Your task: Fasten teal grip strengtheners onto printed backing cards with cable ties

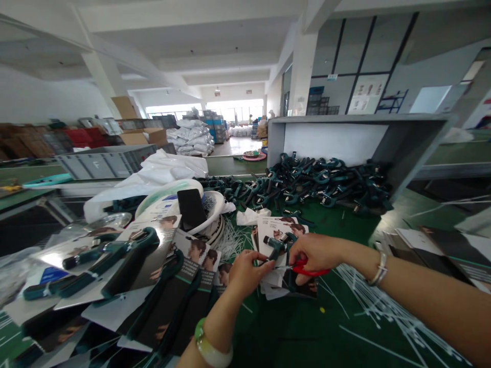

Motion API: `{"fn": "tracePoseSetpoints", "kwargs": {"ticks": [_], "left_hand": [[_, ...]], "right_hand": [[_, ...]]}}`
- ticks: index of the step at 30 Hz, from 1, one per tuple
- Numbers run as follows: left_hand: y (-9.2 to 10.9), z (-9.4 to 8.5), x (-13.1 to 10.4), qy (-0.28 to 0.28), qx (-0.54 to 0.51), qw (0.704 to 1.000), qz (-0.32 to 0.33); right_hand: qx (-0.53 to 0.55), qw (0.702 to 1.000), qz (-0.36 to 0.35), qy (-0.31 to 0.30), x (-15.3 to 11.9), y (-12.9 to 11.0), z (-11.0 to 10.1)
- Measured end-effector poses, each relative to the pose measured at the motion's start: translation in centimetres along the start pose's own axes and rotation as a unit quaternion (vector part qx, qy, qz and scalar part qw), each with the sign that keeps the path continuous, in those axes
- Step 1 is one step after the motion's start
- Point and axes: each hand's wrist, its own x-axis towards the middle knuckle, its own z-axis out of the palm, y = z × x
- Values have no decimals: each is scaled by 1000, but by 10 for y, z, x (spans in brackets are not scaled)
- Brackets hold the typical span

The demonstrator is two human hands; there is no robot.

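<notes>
My right hand (310, 255) grips red-handled scissors (316, 272), their blades pointing left toward my other hand. My left hand (247, 271) is closed in a pinch at the lower end of a dark green hand tool (276, 248) with a metal tip. That tool lies on a stack of printed cards (268, 229) on the green tabletop; fingers hide part of it. At the left, a heap of carded tools (130, 260) shows similar dark green tools fastened to cards with white cable ties.
A grey bin on its side (416, 140) spills a pile of loose green tools (318, 179). White cable ties (383, 296) lie at right, beside more cards (441, 255). A phone (192, 208) rests on white tubs (215, 204); a grey crate (111, 162) stands behind.
</notes>
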Motion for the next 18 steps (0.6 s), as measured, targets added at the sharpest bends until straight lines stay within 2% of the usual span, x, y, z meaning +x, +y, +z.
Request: {"fn": "tracePoseSetpoints", "kwargs": {"ticks": [8, 13, 18], "left_hand": [[-7, -1, 5, -17, -29, 999, 36], [-7, -3, 7, -23, -39, 998, 41], [-7, -3, 4, -30, -38, 998, 40]], "right_hand": [[110, 986, 25, -121, 26, 19, -6], [119, 983, 16, -136, 36, 28, -7], [208, 965, -17, -161, 29, 32, -3]]}}
